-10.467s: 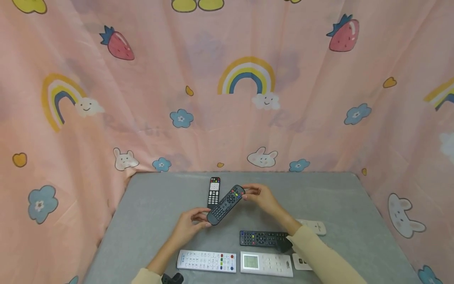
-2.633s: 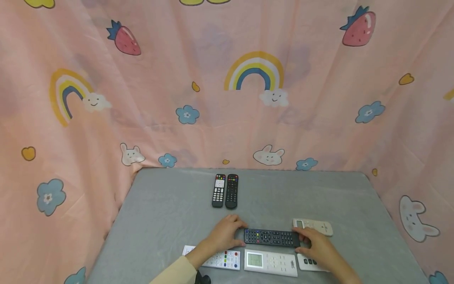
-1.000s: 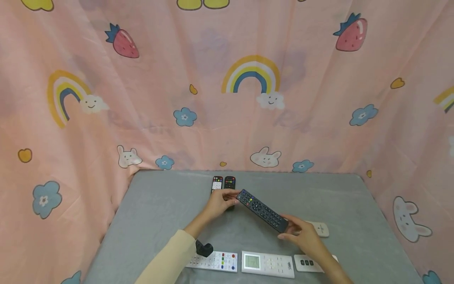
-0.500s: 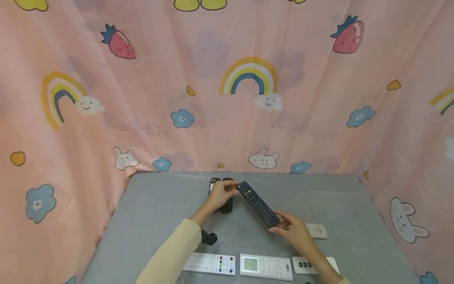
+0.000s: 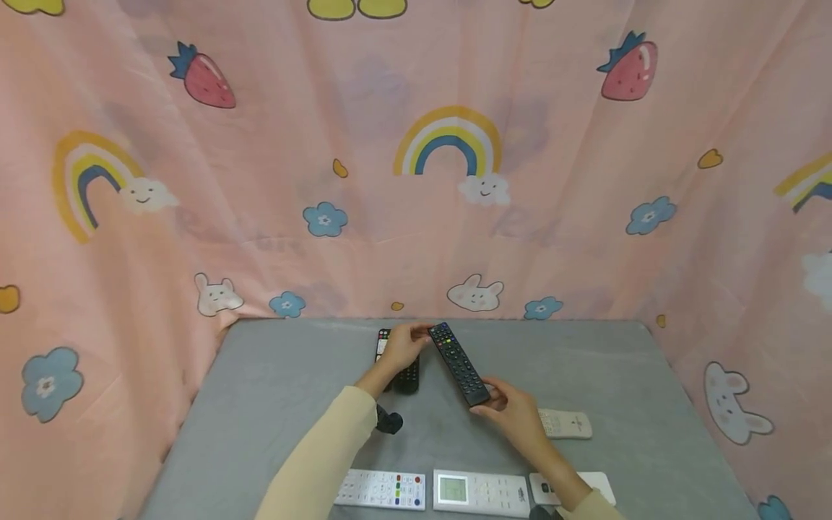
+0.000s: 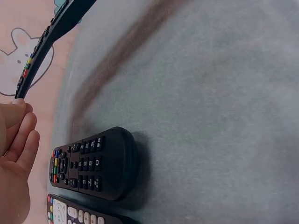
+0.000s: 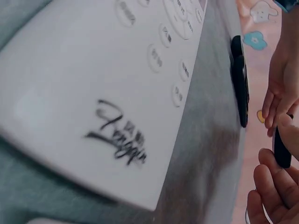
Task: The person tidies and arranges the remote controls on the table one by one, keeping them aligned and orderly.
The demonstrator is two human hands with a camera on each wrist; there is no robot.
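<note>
Above grey table (image 5: 279, 404), left hand (image 5: 404, 345) and right hand (image 5: 510, 410) pinched opposite ends of tilted black remote (image 5: 458, 364). White display remote (image 5: 484, 494) lay nearby.

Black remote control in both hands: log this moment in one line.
black remote control: raised, slanted | left hand: grips coloured-key end | right hand: grips other end | white LCD remote: on grey table

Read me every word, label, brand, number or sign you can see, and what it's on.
"0": a key on the black plastic remote with a rounded end.
"Fengpin", probably, the script's spelling uncertain: on the white rectangular plastic remote with a grey screen.
Too small or blurred: their other markings; any lettering on the slim black raised remote and remaining remotes; faint marks on the pink printed curtain.
</note>
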